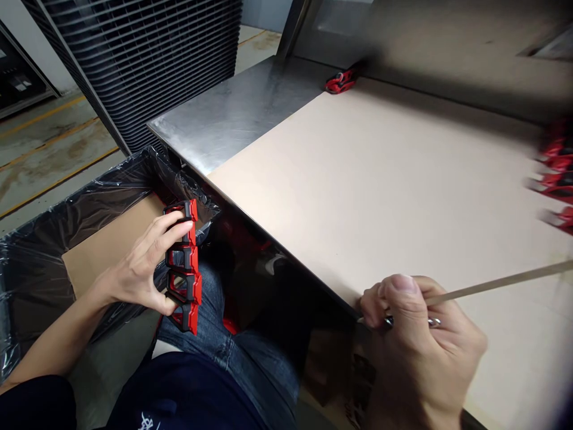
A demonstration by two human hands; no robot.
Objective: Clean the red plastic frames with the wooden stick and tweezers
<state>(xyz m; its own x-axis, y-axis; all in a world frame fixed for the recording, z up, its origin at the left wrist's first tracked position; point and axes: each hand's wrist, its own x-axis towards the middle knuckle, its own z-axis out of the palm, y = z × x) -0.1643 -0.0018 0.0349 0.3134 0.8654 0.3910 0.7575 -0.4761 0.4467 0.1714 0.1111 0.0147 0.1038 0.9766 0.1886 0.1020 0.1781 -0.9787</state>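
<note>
My left hand [143,266] is shut on a column of several red-and-black plastic loop-shaped parts [183,267], pinching them between fingers and thumb above a lined cardboard box. My right hand [416,340] grips a thin tan rod [501,286] that runs off to the right across the beige board [358,179], with small metal pieces showing between its fingers. That hand sits at the board's near edge. A similar red-and-black part [341,81] lies at the board's far edge, and more [557,173] blur at the right border.
The box [45,257] has black plastic film folded over its rim, below my left arm. A stainless steel surface [233,113] adjoins the board on the left. My jeans-clad knee [224,334] lies below. A dark louvered panel [134,54] stands beyond, above a floor with yellow lines [54,143].
</note>
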